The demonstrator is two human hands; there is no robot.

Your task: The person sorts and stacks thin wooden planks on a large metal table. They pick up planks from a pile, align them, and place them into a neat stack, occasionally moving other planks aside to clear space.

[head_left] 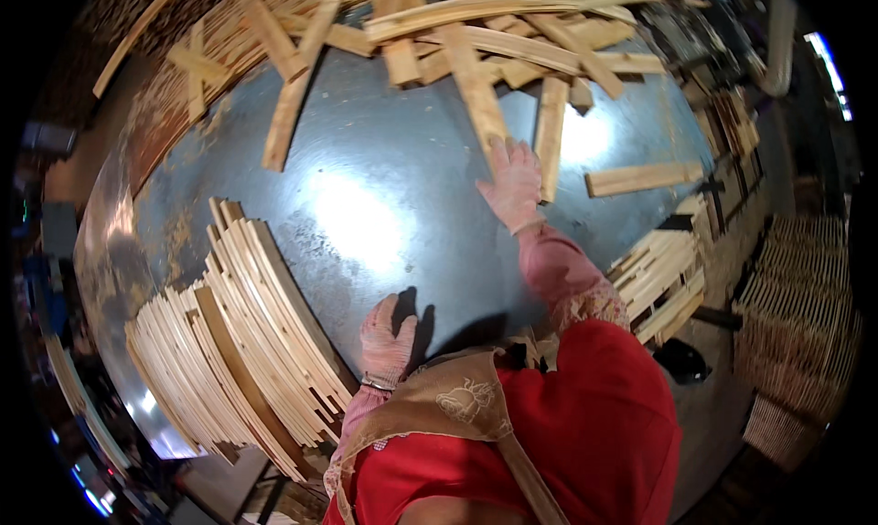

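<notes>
Both my hands wear pale pinkish gloves. My right hand (514,185) reaches forward over the metal tabletop (311,123), fingers stretched out and thumb apart. Its fingertips rest at the near end of a long wooden board (471,91) that slants out of a loose pile. Just right of those fingers, a narrower wooden board (551,136) points toward me. Close to the table's near edge is my left hand (384,344), its thumb apart from its fingers and no wood in it. Beside it on the left lies a row of light wooden strips (265,296), laid side by side.
Crossed boards (512,40) heap up at the far side. Two more boards (297,95) overlap at the far left. A short board (645,177) lies to the right, above a stack of strips (663,273). Tall stacks of slats (796,296) stand beyond the table's right side.
</notes>
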